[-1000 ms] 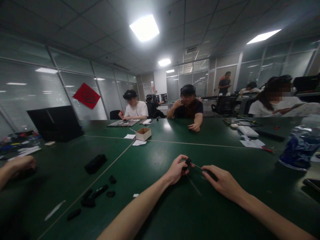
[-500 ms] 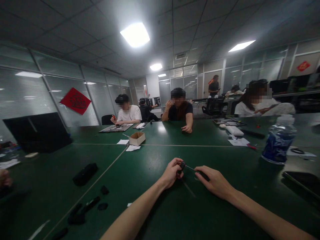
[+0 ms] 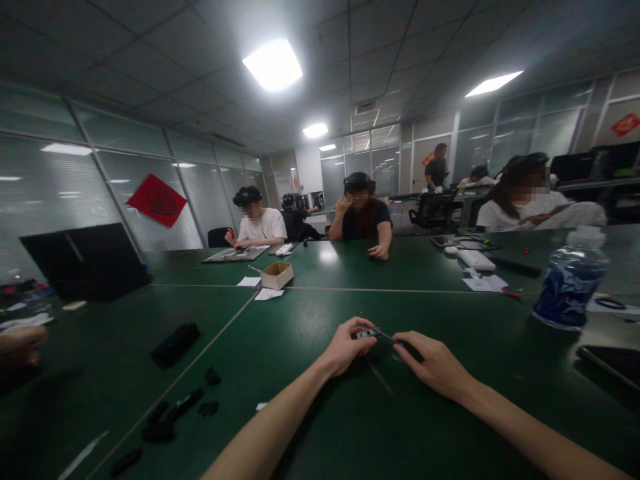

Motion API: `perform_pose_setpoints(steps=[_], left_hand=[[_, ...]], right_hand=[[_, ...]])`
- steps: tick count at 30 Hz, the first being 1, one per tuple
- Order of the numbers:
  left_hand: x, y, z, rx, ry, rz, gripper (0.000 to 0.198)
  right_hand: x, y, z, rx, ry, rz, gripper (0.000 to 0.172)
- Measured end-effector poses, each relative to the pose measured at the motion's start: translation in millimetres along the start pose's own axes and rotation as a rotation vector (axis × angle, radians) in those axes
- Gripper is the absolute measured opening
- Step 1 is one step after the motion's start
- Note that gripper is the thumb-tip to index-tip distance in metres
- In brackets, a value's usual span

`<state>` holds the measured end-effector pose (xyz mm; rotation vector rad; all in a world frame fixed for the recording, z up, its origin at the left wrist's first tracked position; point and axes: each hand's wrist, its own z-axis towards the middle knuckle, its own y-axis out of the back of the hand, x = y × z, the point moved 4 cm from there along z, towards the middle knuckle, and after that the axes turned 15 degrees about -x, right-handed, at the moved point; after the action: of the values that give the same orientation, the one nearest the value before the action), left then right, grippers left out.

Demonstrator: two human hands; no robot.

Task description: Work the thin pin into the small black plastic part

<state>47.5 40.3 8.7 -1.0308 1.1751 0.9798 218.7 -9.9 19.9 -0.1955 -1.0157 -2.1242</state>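
Just above the green table, my left hand is closed on a small grey and black part, held between thumb and fingers. My right hand grips the dark handle of a screwdriver. Its thin metal shaft points left, and the tip meets the far right end of the small part. Whether the tip sits in a screw is too small to tell. Both forearms rest low over the table's near side.
To the left lie a black case and several black parts. A small cardboard box stands ahead on papers. On the right are a water bottle and a phone. Another person's hand shows at the left edge; co-workers sit across.
The small part has turned in my left hand, so a grey face now shows where it looked dark. The screwdriver stays at its end. My view has shifted slightly left.
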Motion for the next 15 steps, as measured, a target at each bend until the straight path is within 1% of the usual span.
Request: perform_pose_setpoints(steps=[4, 10, 15], left_hand=[[-0.1, -2.0, -0.2, 0.009, 0.014, -0.020, 0.034], [0.6, -1.7, 0.7, -0.023, 0.024, -0.031, 0.039], [0.2, -2.0, -0.1, -0.013, 0.029, -0.025, 0.036]], right_hand=[[-1.4, 0.3, 0.0, -0.010, -0.011, 0.011, 0.031], [1.3, 1.5, 1.3, 0.012, -0.009, -0.008, 0.033], [0.0, 1.0, 0.6, 0.021, -0.016, -0.013, 0.034]])
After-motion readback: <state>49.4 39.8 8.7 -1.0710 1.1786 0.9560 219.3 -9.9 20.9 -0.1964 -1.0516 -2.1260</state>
